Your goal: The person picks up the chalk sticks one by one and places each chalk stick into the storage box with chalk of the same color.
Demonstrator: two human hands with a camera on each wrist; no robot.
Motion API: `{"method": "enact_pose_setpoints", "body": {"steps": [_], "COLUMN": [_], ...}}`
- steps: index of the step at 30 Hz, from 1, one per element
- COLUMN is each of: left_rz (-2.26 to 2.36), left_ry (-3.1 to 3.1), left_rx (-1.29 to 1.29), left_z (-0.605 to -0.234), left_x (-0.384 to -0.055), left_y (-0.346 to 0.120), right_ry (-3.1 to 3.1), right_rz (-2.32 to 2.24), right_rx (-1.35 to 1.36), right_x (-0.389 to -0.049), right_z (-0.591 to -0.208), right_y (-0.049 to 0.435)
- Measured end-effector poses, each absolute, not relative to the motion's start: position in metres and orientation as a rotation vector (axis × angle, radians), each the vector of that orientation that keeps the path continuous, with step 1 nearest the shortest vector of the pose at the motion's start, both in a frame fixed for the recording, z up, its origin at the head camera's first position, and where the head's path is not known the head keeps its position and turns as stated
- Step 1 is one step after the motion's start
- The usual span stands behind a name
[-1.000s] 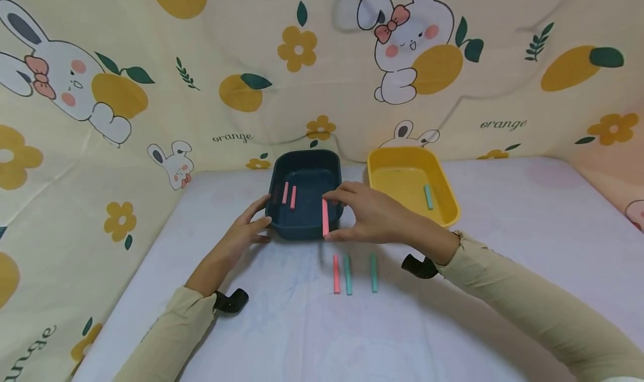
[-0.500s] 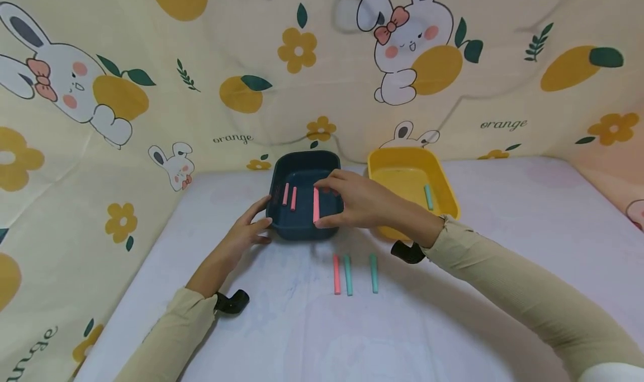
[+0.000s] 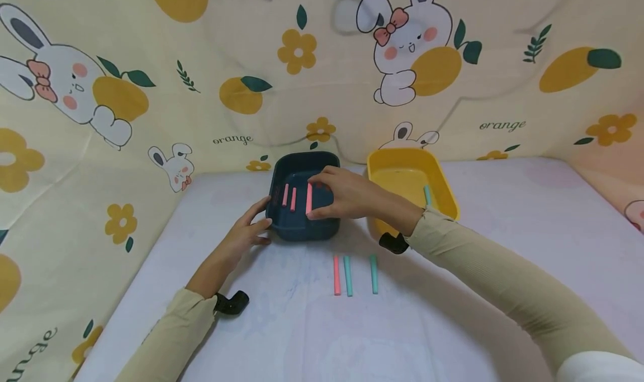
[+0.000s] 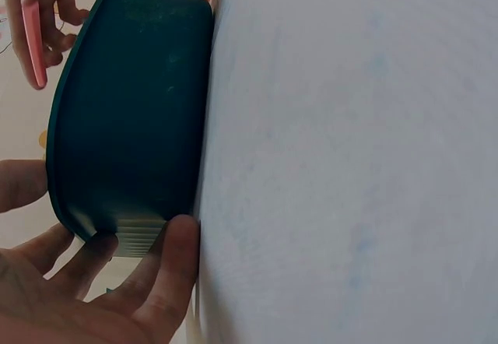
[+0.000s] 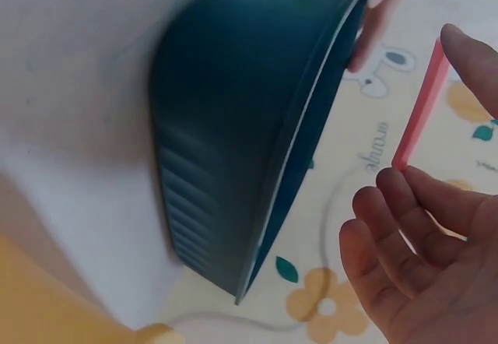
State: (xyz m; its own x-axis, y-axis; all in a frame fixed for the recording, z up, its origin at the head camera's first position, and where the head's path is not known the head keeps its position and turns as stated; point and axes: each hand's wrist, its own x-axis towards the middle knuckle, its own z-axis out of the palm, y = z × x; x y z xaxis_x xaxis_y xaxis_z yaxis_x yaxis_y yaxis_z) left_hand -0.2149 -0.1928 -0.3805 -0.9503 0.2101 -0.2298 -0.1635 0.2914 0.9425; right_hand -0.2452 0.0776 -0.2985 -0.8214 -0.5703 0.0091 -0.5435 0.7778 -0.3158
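Observation:
Above the dark blue bin [image 3: 304, 231], my right hand [image 3: 347, 192] pinches a pink stick [image 3: 309, 198] by its ends, between thumb and fingertips. In the right wrist view the pink stick [image 5: 421, 110] hangs outside the bin's rim, apart from it. My left hand [image 3: 238, 239] touches the bin's left side, its fingers spread against the outer wall in the left wrist view. Inside the bin lie two pink sticks [image 3: 293, 199], side by side. On the table in front are one pink stick [image 3: 336, 276] and two green sticks [image 3: 348, 276].
A yellow bin [image 3: 448, 194] stands right of the blue one, partly behind my right forearm, with a green stick [image 3: 427, 194] in it. A patterned cloth backdrop [image 3: 302, 97] rises behind both bins. White cloth covers the table [image 3: 282, 326].
Holding the pink stick, my right hand has moved left and farther in over the blue bin, towards the two pink sticks there. My left hand has stayed in place.

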Motion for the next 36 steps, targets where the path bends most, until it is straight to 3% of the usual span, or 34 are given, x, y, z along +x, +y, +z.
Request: {"method": "enact_pose_setpoints", "body": {"steps": [36], "left_rz": [1.670], "left_ry": [2.256], "left_rx": [-0.014], "left_z": [-0.376], "left_x": [-0.215], "left_y": [-0.190], "right_ry": [2.765], "right_rz": [-0.376], "right_rx": [-0.938], "right_x": [-0.323], "right_z": [-0.341], "right_y": [0.043]}}
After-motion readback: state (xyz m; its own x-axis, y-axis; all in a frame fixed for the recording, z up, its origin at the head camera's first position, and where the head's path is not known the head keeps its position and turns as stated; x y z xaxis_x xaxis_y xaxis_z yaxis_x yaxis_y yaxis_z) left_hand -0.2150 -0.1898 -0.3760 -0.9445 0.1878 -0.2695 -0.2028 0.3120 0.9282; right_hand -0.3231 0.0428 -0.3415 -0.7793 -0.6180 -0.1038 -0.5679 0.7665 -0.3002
